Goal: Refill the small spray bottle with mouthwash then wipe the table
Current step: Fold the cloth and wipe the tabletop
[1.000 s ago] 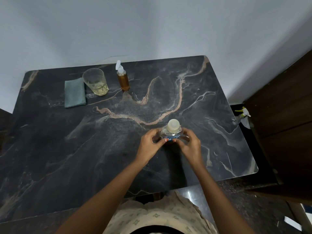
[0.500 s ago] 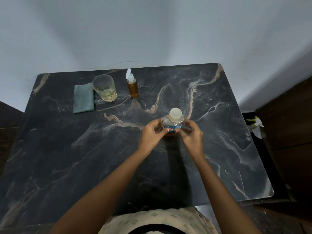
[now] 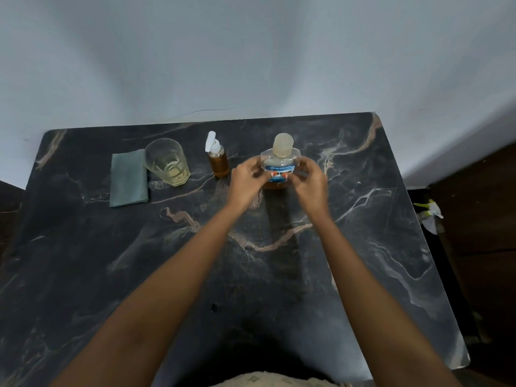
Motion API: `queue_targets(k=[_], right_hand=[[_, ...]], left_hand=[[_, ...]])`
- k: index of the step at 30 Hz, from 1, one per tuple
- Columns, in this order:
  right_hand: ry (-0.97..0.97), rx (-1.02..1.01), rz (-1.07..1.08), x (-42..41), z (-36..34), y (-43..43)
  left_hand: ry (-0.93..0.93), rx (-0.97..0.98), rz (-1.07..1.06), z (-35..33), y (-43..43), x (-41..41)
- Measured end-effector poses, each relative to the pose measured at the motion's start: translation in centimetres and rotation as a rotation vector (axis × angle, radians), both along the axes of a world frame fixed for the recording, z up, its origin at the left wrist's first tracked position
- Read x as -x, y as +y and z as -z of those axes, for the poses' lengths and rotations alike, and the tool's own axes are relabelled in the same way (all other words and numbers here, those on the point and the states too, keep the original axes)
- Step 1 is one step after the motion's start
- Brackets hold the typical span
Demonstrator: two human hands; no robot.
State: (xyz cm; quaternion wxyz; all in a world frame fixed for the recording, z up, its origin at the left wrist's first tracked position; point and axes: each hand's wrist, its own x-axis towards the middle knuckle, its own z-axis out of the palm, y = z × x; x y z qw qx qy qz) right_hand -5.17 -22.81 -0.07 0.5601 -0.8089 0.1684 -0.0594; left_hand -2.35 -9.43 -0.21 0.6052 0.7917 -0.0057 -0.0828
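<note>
The mouthwash bottle (image 3: 280,159), clear with a blue label, a pale cap and a little amber liquid at its bottom, stands upright far back on the black marble table (image 3: 363,247). My left hand (image 3: 247,181) grips its left side and my right hand (image 3: 311,184) its right side, fingertips on the label. Just left of it stands the small spray bottle (image 3: 218,160), filled with amber liquid, white sprayer on top, untouched. A folded grey-green cloth (image 3: 128,178) lies flat at the back left.
A clear glass (image 3: 167,162) with some yellowish liquid stands between the cloth and the spray bottle. A white wall runs behind the table. Dark wooden furniture (image 3: 480,219) flanks the right edge, with a small white and green object (image 3: 431,215) in the gap.
Both hands have carried the mouthwash bottle away from me toward the back of the table, and it now stands next to the small spray bottle.
</note>
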Motion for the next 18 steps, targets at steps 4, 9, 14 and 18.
queue_targets(k=[4, 9, 14, 18], right_hand=[[0.012, 0.033, -0.015, -2.3, 0.1, 0.1], [0.014, 0.048, -0.011, -3.7, 0.8, 0.2], [0.03, 0.043, -0.029, -4.1, 1.5, 0.1], [0.024, 0.036, -0.031, -4.2, 1.7, 0.0]], left_hand=[[0.009, 0.011, 0.0, 0.4, 0.0, -2.3], [0.023, 0.028, -0.01, 0.8, 0.0, -3.5], [0.041, 0.032, -0.006, 1.2, 0.0, -3.7], [0.045, 0.003, -0.008, 1.1, -0.1, -3.7]])
